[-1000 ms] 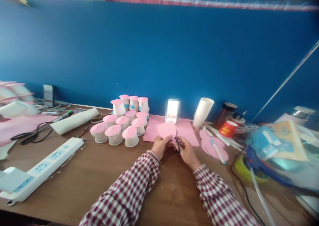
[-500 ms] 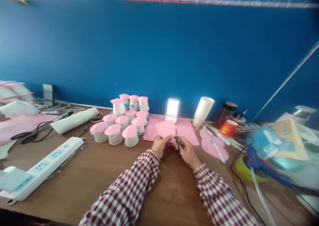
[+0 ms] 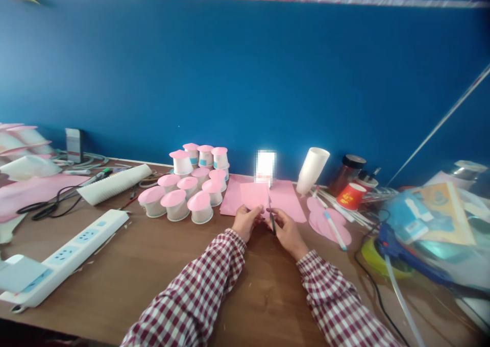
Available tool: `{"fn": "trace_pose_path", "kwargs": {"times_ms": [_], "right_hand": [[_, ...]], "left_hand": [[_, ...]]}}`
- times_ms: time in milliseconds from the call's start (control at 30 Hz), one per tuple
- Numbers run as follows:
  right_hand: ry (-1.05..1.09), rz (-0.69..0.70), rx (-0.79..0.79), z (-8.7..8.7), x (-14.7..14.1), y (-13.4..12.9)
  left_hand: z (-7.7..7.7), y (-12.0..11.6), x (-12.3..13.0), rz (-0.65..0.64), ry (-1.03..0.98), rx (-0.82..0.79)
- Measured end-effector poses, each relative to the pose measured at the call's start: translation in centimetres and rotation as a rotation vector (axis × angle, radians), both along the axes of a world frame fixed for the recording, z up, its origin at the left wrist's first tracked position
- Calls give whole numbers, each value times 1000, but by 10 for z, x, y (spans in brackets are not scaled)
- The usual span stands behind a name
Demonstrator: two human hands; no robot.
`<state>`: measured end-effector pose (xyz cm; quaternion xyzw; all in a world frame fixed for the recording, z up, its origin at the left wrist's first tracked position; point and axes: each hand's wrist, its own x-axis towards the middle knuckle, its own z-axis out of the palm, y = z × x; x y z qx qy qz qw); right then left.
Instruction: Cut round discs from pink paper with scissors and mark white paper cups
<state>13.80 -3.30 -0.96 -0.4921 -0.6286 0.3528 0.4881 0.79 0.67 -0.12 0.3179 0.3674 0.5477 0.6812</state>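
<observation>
My left hand pinches a piece of pink paper between thumb and fingers. My right hand is closed around the dark handles of a pair of scissors, whose blades point away from me at the paper's right edge. Both hands are close together over the table, just in front of larger pink sheets lying flat. Left of them stand several white paper cups topped with pink paper discs. To the right lie cut pink paper circles with a white-and-blue marker across them.
A white power strip and a ribbed cup stack lie at left. A tilted white cup stack, a red paper cup, a dark-lidded jar and a blue glue gun are at right. A blue partition stands behind.
The pink paper in my left hand has shifted slightly, its outline now squarer at the top left. Both hands stay nearly in place, and the scissors remain at the paper's right edge.
</observation>
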Motion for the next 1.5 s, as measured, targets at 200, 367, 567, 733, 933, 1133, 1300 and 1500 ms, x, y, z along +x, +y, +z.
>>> {"fn": "trace_pose_path", "kwargs": {"times_ms": [200,367,567,733,933,1133,1300,1500], "right_hand": [[45,32,-35,-2,0,1],[84,50,-51,-1,0,1],[100,65,-71,1,0,0],[100,74,-68,-2,1,2],[104,67,-91,-5,3,3],[88,61,-62,-3,3,3],[100,66,-65,-2,2,2],[95,73,-70,-3,3,2]], "left_hand": [[0,0,0,-8,2,-9],[-3,2,0,-34,21,22],[-7,2,1,-38,59,45],[-6,1,0,-36,61,52],[-3,0,-1,-41,36,27],[-2,-1,-1,-78,60,22],[-1,-1,-1,-57,50,14],[-1,-1,0,-46,44,-1]]}}
